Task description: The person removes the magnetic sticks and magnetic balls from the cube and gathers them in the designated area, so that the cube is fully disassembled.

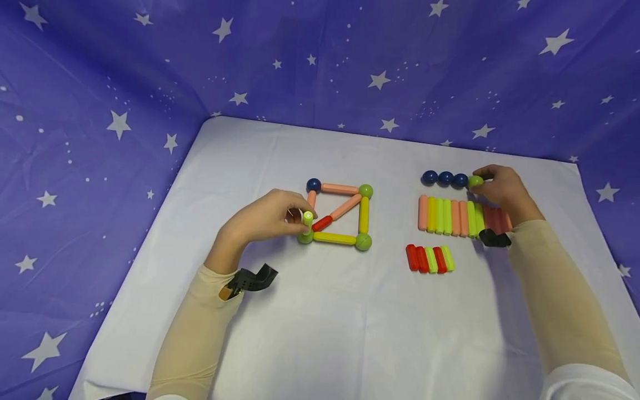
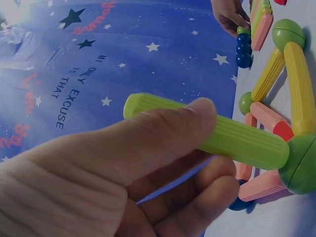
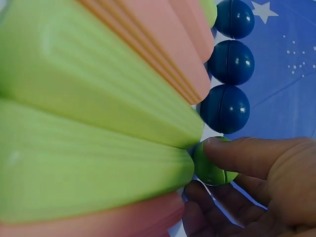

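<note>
My left hand (image 1: 272, 215) pinches a light-green rod (image 2: 242, 140) between thumb and fingers. This rod stands upright on the green ball (image 2: 303, 165) at the near-left corner of a flat frame of balls and rods. Yellow rods (image 1: 335, 238) and pink rods (image 1: 340, 189) form its sides, and a red rod (image 1: 322, 224) with a pink one makes the diagonal. At the right, my right hand (image 1: 502, 189) holds a green ball (image 3: 215, 165) between thumb and fingers, at the end of a row of dark-blue balls (image 1: 445, 178).
Below the balls lies a row of long pink, yellow and green rods (image 1: 447, 216), partly under the right wrist. Nearer me is a row of short red and green rods (image 1: 430, 259). A star-patterned purple cloth (image 1: 310, 66) hangs behind the white table (image 1: 320, 322).
</note>
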